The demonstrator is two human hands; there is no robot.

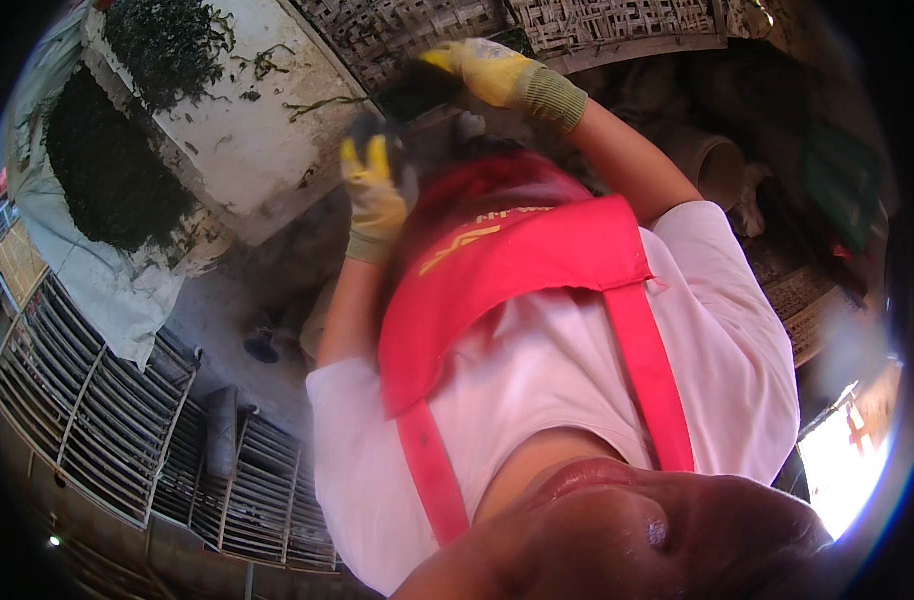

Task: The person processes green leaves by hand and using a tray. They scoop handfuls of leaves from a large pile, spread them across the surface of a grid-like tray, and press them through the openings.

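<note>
Both hands wear yellow work gloves with green knitted cuffs. My right hand (485, 72) reaches over the near edge of a woven mat. Its fingers bend over a dark mass (417, 92), blurred, that looks like wet dark-green seaweed. My left hand (374, 190) is raised beside the pale tabletop, in front of my red apron (517, 265). Dark matter shows around its yellow fingertips; blur hides whether it grips anything. A thin green strand (325, 104) lies on the pale tabletop (267, 150) near that hand.
Dark-green seaweed is piled in a heap (167, 50) on the tabletop and in a larger heap (112, 165) at left, beside white plastic sheeting (127, 300). Woven mats (607, 28) stretch along the far side. Metal racks (97, 400) stand lower left; a pale bucket (719, 170) lies right.
</note>
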